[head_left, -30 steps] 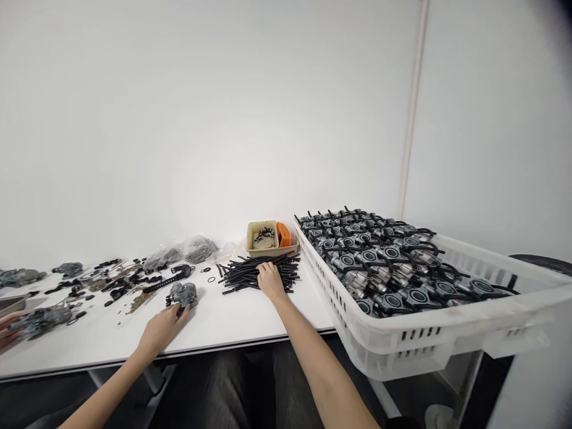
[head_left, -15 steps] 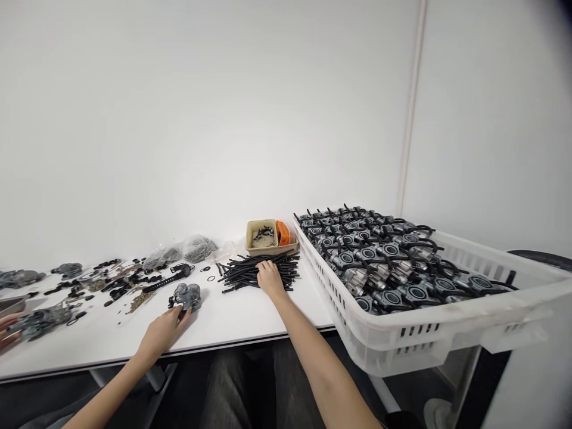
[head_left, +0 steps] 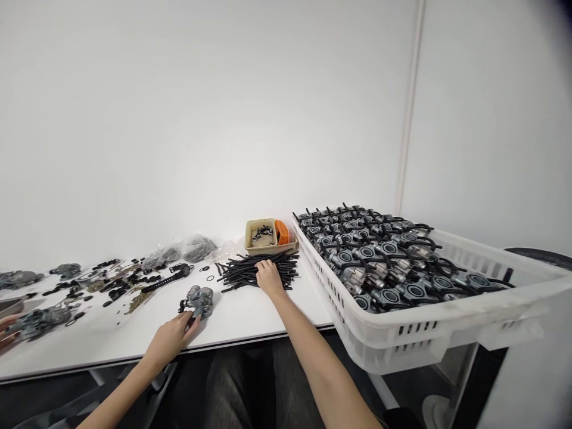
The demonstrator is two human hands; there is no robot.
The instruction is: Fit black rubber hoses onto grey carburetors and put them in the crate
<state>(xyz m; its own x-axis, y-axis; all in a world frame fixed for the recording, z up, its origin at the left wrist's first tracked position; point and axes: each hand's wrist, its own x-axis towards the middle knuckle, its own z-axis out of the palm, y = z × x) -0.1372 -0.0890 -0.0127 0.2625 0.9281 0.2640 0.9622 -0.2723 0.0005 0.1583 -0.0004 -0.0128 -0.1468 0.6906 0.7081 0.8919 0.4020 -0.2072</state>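
Observation:
A grey metal carburetor (head_left: pixel 201 301) stands on the white table, gripped at its near lower side by the fingers of my left hand (head_left: pixel 172 336). To the right, my right hand (head_left: pixel 269 277) rests on a heap of short black rubber hoses (head_left: pixel 239 271). Its fingers are curled down around a hose in the heap; the fingertips are partly hidden. Behind the heap sits a beige tray (head_left: pixel 248 238) with small dark metal parts and an orange basket (head_left: pixel 282 232) in it.
At right, a white plastic crate (head_left: pixel 379 333) is filled with rows of carburetors with black hoses. To the left lie a black wristwatch (head_left: pixel 179 271), scattered small black and brass parts, and plastic bags (head_left: pixel 196 247). Another person's hand (head_left: pixel 8 330) touches carburetors at far left.
My left hand has moved the carburetor a little to the right and nearer the table's front edge. My right hand stays at the hose heap.

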